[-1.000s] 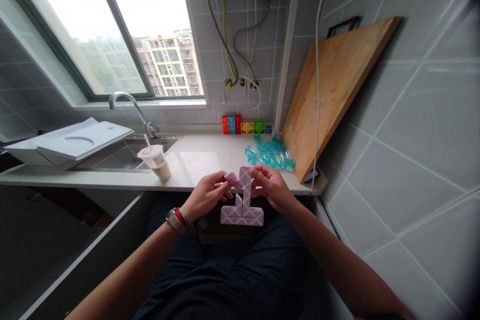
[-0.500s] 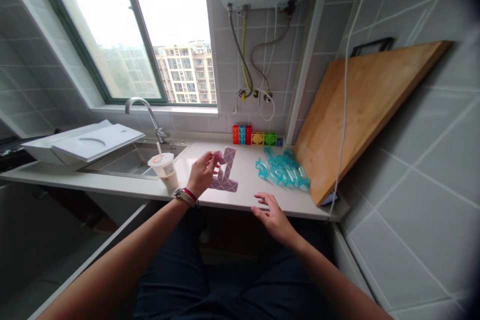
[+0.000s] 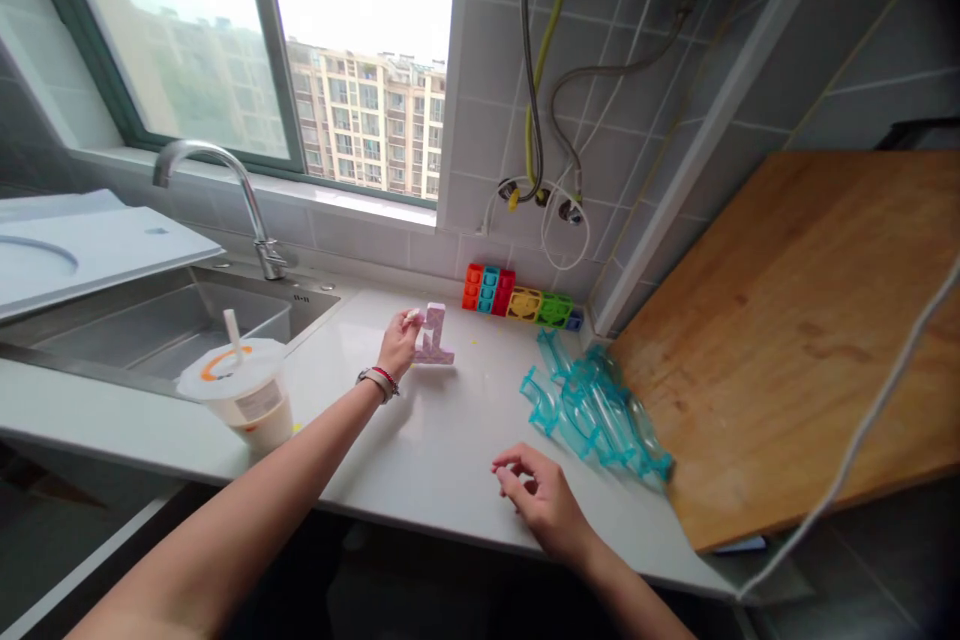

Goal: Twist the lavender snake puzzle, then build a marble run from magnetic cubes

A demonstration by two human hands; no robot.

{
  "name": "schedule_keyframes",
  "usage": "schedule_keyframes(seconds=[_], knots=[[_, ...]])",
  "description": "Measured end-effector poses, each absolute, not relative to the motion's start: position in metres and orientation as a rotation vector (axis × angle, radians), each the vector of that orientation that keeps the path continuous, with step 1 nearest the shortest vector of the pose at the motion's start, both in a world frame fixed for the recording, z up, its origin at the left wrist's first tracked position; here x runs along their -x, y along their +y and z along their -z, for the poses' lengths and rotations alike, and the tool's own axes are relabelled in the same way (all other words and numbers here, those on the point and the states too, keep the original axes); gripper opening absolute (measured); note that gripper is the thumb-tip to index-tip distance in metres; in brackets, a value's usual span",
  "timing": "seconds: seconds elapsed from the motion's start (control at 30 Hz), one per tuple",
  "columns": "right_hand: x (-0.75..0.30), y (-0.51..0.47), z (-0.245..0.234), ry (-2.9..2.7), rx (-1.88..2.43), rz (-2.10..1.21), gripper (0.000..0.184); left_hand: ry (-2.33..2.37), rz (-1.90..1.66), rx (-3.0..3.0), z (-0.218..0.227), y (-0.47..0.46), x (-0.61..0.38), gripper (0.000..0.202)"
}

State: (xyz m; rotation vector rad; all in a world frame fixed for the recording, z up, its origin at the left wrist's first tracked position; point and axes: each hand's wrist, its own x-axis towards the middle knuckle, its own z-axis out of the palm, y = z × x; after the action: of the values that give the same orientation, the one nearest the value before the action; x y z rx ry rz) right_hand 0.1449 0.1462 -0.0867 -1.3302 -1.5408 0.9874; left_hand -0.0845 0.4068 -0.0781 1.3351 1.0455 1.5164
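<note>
My left hand [image 3: 400, 341] reaches over the white counter, its fingers pinching a purple folding snake puzzle [image 3: 436, 340] with a pale triangular pattern. The puzzle is bent into an angular shape and is upright at the back of the counter; whether its base touches the surface I cannot tell. My right hand [image 3: 541, 498] hovers by the counter's front edge, loosely curled, with nothing held. Closest to it lie several clear teal plastic pieces [image 3: 589, 405], heaped together. Against the back wall stands a row of coloured plastic blocks [image 3: 521, 298] in red, blue, yellow and green.
A lidded drink cup [image 3: 251, 410] with a straw stands left of my left forearm. Behind it are the sink [image 3: 225, 310], the faucet [image 3: 255, 210] and white panels [image 3: 105, 245]. A wooden board [image 3: 817, 340] leans at the right, a white cable [image 3: 862, 450] crossing it.
My left hand has carried the purple puzzle farther back, toward the wall. My right hand's fingers have curled in more, and it is now over the counter. The view has moved closer.
</note>
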Motion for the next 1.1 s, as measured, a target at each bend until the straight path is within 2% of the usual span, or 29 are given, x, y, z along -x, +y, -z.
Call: schedule_keyframes(seconds=[0.23, 0.4, 0.57, 0.73, 0.93, 1.1], knots=[[-0.128, 0.22, 0.095, -1.59, 1.197, -0.84, 0.023, 0.959, -1.45, -1.3, 0.101, 0.431, 0.094, 0.064], [-0.137, 0.219, 0.104, -1.431, 1.228, -0.84, 0.025, 0.952, -1.425, -1.29, 0.103, 0.432, 0.11, 0.081], [-0.148, 0.218, 0.1, -1.356, 1.29, -0.861, 0.025, 1.029, -1.403, -1.269, 0.101, 0.429, 0.108, 0.084], [-0.147, 0.221, 0.098, -1.473, 1.342, -0.767, 0.021, 1.127, -1.452, -1.279, 0.101, 0.424, 0.105, 0.096], [-0.14, 0.223, 0.102, -1.598, 1.366, -0.701, 0.02, 1.15, -1.487, -1.301, 0.098, 0.421, 0.105, 0.091], [-0.135, 0.219, 0.111, -1.76, 1.378, -0.552, 0.017, 1.141, -1.623, -1.151, 0.1, 0.421, 0.103, 0.069]])
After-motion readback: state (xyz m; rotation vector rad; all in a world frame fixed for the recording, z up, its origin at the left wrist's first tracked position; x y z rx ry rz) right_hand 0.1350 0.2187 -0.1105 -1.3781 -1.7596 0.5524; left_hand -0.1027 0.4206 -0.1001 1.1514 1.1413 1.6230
